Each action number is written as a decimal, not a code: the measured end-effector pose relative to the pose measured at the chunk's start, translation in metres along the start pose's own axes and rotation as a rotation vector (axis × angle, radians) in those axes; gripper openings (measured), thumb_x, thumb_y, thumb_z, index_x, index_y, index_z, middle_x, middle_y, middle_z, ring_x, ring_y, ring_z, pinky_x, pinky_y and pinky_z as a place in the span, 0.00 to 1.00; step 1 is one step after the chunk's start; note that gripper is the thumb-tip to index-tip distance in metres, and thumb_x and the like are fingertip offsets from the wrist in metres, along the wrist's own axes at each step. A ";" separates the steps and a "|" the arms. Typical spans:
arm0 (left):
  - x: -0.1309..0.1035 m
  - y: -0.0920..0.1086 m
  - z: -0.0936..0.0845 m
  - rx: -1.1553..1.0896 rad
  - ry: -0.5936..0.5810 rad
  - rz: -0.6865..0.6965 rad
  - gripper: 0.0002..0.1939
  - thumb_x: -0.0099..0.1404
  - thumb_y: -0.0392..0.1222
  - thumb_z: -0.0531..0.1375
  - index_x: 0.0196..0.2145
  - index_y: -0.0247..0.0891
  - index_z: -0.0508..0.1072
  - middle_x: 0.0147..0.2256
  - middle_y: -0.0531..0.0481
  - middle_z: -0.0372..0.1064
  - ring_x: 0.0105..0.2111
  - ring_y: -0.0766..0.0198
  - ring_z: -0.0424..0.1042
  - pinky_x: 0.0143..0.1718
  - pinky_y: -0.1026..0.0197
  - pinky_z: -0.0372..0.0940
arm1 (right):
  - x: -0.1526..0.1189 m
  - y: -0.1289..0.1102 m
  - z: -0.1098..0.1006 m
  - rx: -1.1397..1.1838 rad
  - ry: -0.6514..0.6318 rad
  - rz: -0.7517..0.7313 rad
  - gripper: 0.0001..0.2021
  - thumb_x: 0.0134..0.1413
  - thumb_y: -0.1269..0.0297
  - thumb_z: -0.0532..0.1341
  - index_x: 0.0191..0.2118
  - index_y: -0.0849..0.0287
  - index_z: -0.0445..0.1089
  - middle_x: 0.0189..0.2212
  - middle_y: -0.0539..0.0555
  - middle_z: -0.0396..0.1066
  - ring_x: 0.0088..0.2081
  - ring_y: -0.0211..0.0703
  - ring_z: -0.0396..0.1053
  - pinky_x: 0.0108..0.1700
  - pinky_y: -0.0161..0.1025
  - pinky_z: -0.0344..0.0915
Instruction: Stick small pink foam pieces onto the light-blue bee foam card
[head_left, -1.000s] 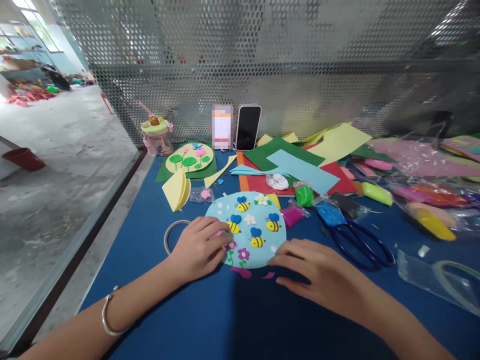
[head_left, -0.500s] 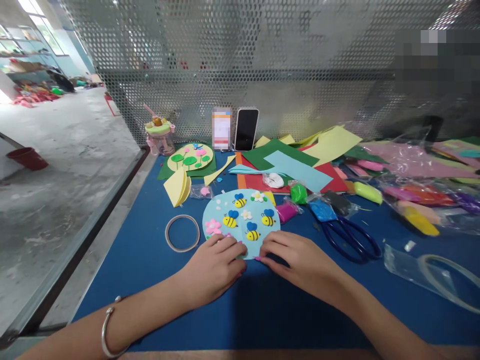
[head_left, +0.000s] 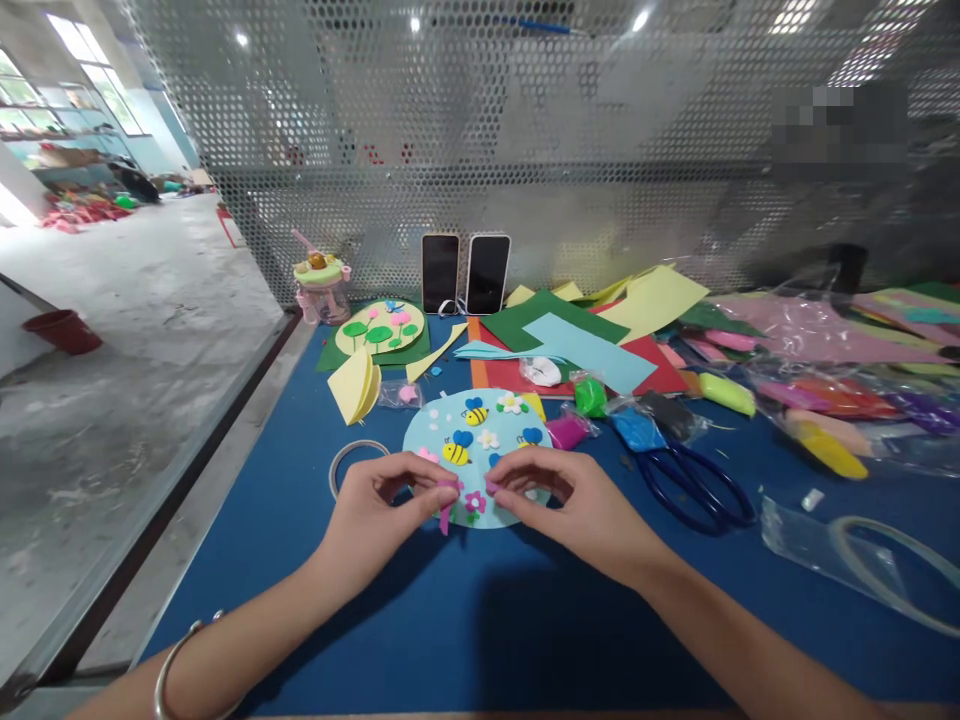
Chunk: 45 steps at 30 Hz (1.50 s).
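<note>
A light blue paper disc (head_left: 442, 415) lies on the blue table, decorated with clay bees, white and pink flowers and a magenta clay flower (head_left: 475, 502) near its front edge. Over the disc's left front part, my left hand (head_left: 386, 500) pinches a strip of magenta clay (head_left: 445, 517) that hangs down from the fingertips. My right hand (head_left: 562, 495) is closed in a pinch above the disc's right front, with a small bit of magenta clay (head_left: 492, 487) at its fingertips. Part of the bees and the right edge is hidden behind this hand.
A roll of tape (head_left: 337, 460) lies left of the disc. Blue-handled scissors (head_left: 697, 490) and a magenta clay packet (head_left: 571, 430) are to the right. Coloured paper (head_left: 592, 350), two phones (head_left: 487, 275) and a cup (head_left: 324, 290) stand or lie behind. Another paper disc (head_left: 375, 345) shows lily pads.
Both hands have risen off the disc's front edge. The magenta flower is now uncovered, and a magenta strip hangs from my left hand. The left phone's screen went dark.
</note>
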<state>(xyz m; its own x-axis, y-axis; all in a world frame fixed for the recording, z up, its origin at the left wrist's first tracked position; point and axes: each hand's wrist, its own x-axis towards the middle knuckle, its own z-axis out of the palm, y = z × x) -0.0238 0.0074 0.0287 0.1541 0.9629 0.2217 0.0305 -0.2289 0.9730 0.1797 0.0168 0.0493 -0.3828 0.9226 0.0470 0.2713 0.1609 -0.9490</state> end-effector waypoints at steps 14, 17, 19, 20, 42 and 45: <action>0.034 -0.014 0.018 0.389 0.114 0.461 0.08 0.59 0.37 0.64 0.38 0.41 0.77 0.36 0.48 0.72 0.37 0.62 0.71 0.39 0.59 0.69 | 0.012 0.011 0.025 0.737 0.059 0.272 0.16 0.48 0.56 0.67 0.43 0.57 0.75 0.36 0.53 0.78 0.40 0.43 0.75 0.53 0.45 0.66; 0.034 -0.013 0.017 0.470 0.105 0.627 0.04 0.60 0.36 0.63 0.35 0.40 0.77 0.31 0.49 0.72 0.33 0.64 0.71 0.34 0.60 0.68 | 0.010 0.014 0.027 0.808 0.055 0.313 0.19 0.49 0.53 0.66 0.45 0.56 0.72 0.36 0.54 0.77 0.41 0.44 0.75 0.53 0.45 0.65; 0.033 -0.013 0.016 0.496 0.091 0.718 0.03 0.61 0.35 0.62 0.33 0.40 0.76 0.27 0.51 0.71 0.29 0.66 0.69 0.31 0.61 0.67 | 0.009 0.016 0.028 0.838 0.038 0.346 0.21 0.49 0.51 0.65 0.46 0.57 0.71 0.37 0.55 0.77 0.42 0.45 0.75 0.52 0.45 0.65; 0.033 -0.014 0.016 0.508 0.078 0.751 0.03 0.62 0.35 0.61 0.33 0.39 0.75 0.26 0.51 0.71 0.29 0.66 0.68 0.30 0.62 0.66 | 0.009 0.017 0.028 0.835 0.026 0.357 0.21 0.49 0.51 0.65 0.46 0.58 0.72 0.38 0.56 0.77 0.43 0.45 0.74 0.52 0.45 0.65; 0.039 -0.011 0.014 0.503 0.000 0.601 0.05 0.60 0.33 0.62 0.36 0.40 0.76 0.32 0.51 0.74 0.33 0.65 0.71 0.36 0.60 0.67 | 0.013 0.014 0.023 0.929 0.160 0.333 0.20 0.50 0.62 0.66 0.50 0.53 0.67 0.42 0.53 0.76 0.47 0.42 0.73 0.56 0.42 0.63; 0.038 -0.012 0.015 0.473 0.018 0.649 0.07 0.60 0.31 0.63 0.36 0.39 0.75 0.31 0.52 0.75 0.31 0.67 0.70 0.35 0.62 0.67 | 0.013 0.013 0.021 0.944 0.184 0.346 0.18 0.49 0.63 0.66 0.47 0.54 0.69 0.44 0.53 0.75 0.47 0.40 0.72 0.55 0.38 0.63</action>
<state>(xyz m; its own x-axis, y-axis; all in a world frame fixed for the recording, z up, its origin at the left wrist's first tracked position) -0.0035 0.0442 0.0247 0.2692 0.6183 0.7384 0.3563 -0.7762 0.5201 0.1596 0.0231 0.0310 -0.2523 0.9183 -0.3051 -0.4956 -0.3934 -0.7743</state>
